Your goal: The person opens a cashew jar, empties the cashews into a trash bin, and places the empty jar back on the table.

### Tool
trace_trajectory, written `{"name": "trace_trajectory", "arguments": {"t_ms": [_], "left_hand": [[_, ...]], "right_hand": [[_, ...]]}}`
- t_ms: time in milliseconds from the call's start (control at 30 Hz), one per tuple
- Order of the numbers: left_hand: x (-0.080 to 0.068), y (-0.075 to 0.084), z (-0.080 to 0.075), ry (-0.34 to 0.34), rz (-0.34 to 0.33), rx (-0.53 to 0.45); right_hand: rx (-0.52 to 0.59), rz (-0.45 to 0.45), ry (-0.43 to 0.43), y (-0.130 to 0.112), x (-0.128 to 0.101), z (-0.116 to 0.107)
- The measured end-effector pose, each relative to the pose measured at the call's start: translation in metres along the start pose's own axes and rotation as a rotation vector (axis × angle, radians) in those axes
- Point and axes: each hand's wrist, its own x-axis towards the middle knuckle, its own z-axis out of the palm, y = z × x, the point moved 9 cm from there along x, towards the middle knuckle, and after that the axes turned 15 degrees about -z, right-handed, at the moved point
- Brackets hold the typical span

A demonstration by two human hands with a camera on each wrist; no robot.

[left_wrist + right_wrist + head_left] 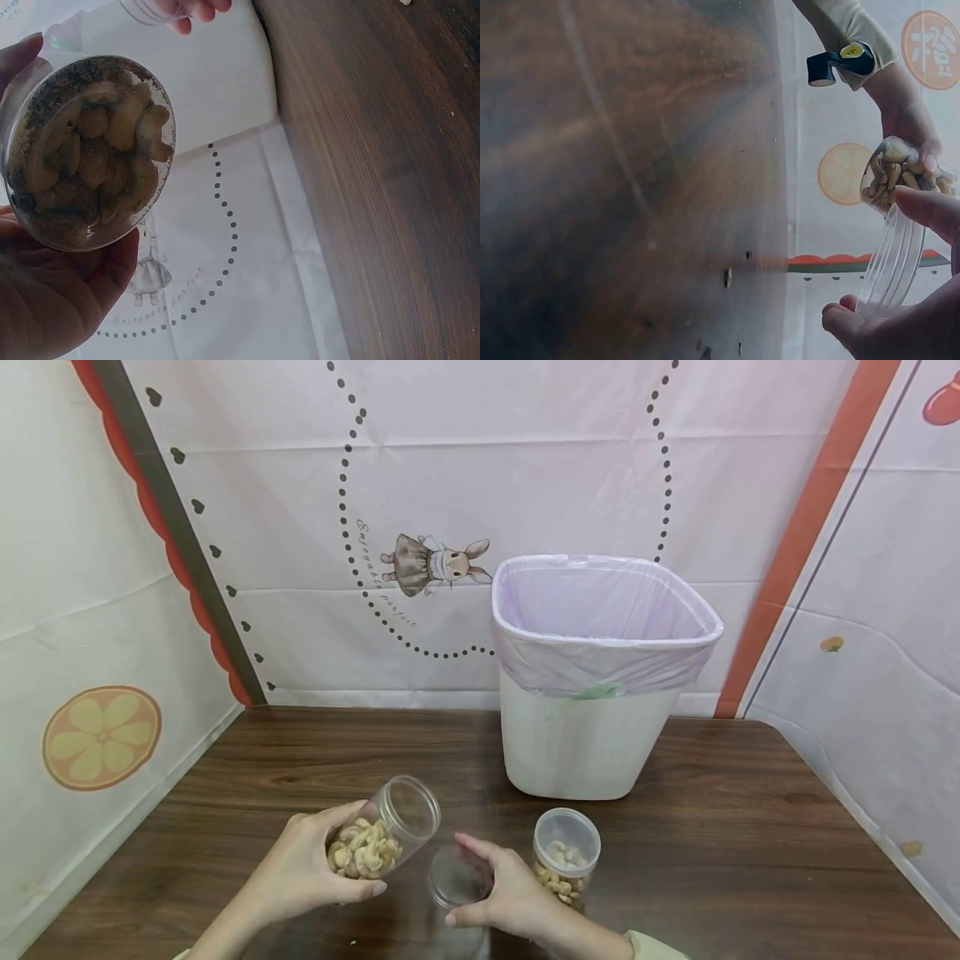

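Left hand [300,868] curled round tilted clear plastic jar [386,835] of cashews, lower left, right hand [506,893] pinching round transparent lid [456,878], lower centre, wood-grain table [750,860].

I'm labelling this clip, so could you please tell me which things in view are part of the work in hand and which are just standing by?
In hand:
- left hand holds the tilted, open jar of cashews
- right hand holds the clear lid

Standing by:
- second jar of cashews, upright on the table
- lined white bin
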Motion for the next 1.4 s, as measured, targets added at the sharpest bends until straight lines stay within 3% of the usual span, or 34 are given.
{"name": "trace_trajectory", "arguments": {"t_ms": [600, 867, 1400], "left_hand": [[0.0002, 0.0007, 0.0038, -0.032, -0.01, 0.004], [-0.0005, 0.0022, 0.0049, -0.038, -0.003, -0.001], [-0.0011, 0.004, 0.006, -0.017, 0.016, 0.007]], "right_hand": [[0.025, 0.058, -0.039, 0.0083, -0.001, 0.0047], [-0.107, 0.06, -0.052, 0.009, -0.0021, 0.0027], [-0.245, 0.033, -0.092, 0.0104, -0.0015, 0.005]]}}
